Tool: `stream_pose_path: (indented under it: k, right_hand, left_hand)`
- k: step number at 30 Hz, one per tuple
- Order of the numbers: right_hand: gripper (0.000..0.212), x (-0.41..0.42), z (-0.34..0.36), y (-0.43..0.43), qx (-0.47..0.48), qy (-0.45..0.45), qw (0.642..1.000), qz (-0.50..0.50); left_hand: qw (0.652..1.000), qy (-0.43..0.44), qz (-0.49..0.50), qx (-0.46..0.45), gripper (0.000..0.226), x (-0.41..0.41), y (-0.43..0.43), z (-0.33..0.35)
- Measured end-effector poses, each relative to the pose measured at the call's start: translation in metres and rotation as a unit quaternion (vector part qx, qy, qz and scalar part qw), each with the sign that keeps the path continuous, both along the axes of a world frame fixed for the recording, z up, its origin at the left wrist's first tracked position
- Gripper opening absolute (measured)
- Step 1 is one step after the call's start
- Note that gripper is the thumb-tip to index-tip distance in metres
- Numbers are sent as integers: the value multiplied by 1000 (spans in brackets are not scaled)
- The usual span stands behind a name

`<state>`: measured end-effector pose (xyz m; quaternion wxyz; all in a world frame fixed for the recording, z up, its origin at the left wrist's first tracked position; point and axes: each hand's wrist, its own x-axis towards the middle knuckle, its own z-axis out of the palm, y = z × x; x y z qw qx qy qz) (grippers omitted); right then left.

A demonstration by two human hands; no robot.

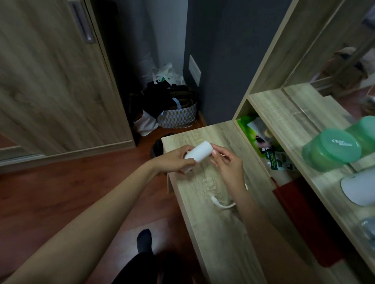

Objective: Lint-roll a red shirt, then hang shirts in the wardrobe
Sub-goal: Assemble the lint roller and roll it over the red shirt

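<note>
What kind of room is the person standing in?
Probably a bedroom or dressing area: a wooden wardrobe, a dressing table with a mirror, and bags in the corner.

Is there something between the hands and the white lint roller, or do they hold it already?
Nothing visible stands between them. The left hand already grips the lower part of the lint roller above the desk, and the right hand pinches its upper end.
</note>
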<state>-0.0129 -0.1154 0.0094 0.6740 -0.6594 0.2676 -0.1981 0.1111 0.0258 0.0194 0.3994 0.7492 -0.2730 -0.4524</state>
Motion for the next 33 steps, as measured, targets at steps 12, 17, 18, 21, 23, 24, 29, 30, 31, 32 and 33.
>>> stream_pose_path:
  k: [12, 17, 18, 21, 23, 24, 29, 30, 31, 32, 33]
  right_hand:
    - [45, -76, -47, -29, -269, 324, 899, -117]
    - [44, -90, -67, -18, -251, 382, 877, -148]
    - [43, -90, -67, -15, -248, 381, 878, -148]
    - [36, -87, -64, -11, -262, 388, 873, -135]
    - [33, -84, -61, -11, -267, 393, 871, -127]
    - [32, -81, -58, -11, -268, 387, 874, -123]
    - [28, -61, -23, -6, -276, 285, 912, -107]
    - [28, -55, -15, -3, -281, 259, 919, -91]
    - [28, -50, -7, -1, -292, 237, 924, -74]
    - [28, -45, -2, 1, -308, 218, 924, -59]
    - [29, -41, 3, 3, -324, 205, 923, -46]
  left_hand:
    - [993, 87, 78, -25, 48, -31, -11, -28]
    - [992, 70, 99, -14, 51, -39, -18, -28]
    - [993, 57, 102, -10, 48, -40, -19, -29]
    - [995, 22, 94, 0, 44, -41, -18, -28]
    - [996, 19, 92, 0, 43, -40, -16, -26]
    - [994, 35, 102, -4, 44, -40, -14, -25]
    - [977, 106, 175, -64, 43, -41, -4, -10]
    - [973, 111, 190, -72, 43, -40, -3, -8]
    - [969, 118, 203, -79, 43, -39, -3, -5]
    - [965, 127, 212, -83, 43, -39, -3, -3]
    - [963, 137, 218, -86, 41, -39, -4, -1]
